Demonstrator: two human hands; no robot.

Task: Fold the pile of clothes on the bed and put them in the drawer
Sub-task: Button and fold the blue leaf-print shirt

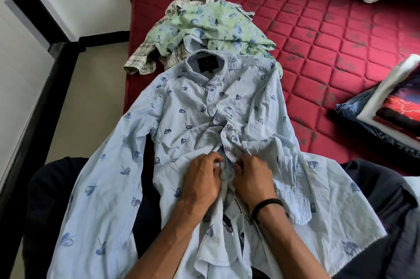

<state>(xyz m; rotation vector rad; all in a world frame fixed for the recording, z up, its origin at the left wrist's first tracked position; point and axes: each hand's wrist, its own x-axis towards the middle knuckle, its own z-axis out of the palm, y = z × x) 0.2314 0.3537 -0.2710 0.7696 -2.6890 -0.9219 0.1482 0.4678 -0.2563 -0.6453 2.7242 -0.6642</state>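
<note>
Pale blue leaf-print shirt [200, 108] spread face-up across bed [329, 40] and lap, left hand [201, 178] and right hand [252, 176] both pinching its button placket; thin, limp, creasing cloth—likely best gripped at shoulders and hem.

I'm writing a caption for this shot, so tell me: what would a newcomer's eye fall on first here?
First, the pale blue leaf-print shirt, spread face up across the near edge of the red quilted mattress and over the person's lap. At its front placket the left hand and right hand pinch the cloth side by side, near a button. Beyond the collar lies a crumpled heap: a green floral shirt on a plaid shirt.
</note>
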